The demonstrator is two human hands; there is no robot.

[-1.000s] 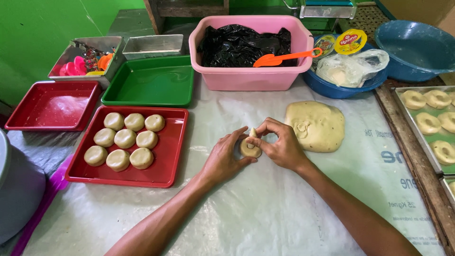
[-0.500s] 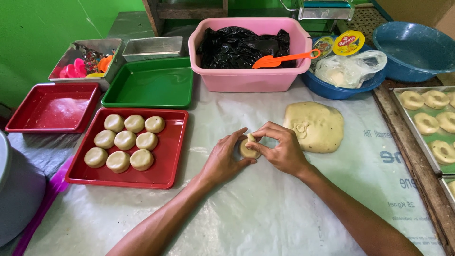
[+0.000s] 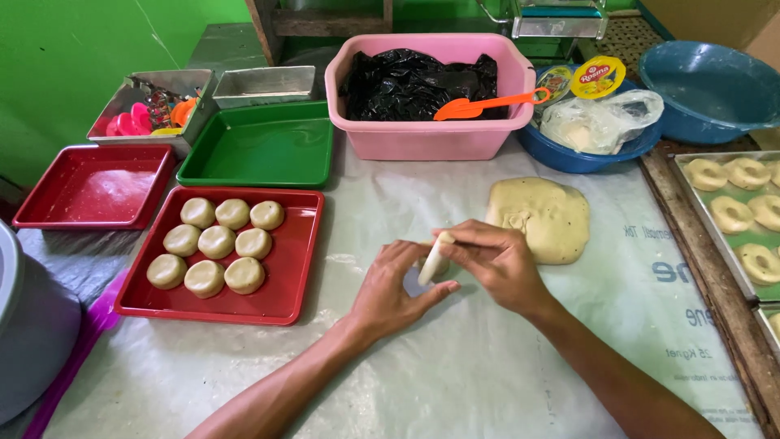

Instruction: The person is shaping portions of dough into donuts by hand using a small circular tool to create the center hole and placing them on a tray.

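My left hand (image 3: pixel 396 289) and my right hand (image 3: pixel 494 262) meet over the plastic-covered table, both pinching one small flattened disc of pale dough (image 3: pixel 434 258), which stands on its edge between the fingers. A large slab of the same dough (image 3: pixel 540 215) lies just behind my right hand. To the left, a red tray (image 3: pixel 288 289) holds several shaped dough rounds (image 3: pixel 216 241).
A pink tub (image 3: pixel 431 134) with black plastic and an orange scoop stands at the back. Beside it are a green tray (image 3: pixel 260 150), an empty red tray (image 3: pixel 93 185), a metal tin of cutters (image 3: pixel 150 110), two blue bowls (image 3: pixel 707 85) and a tray of ring-shaped dough (image 3: pixel 735 211) on the right.
The dough piece lay flat between my fingers before; now it is turned up on its edge, and both hands have shifted slightly.
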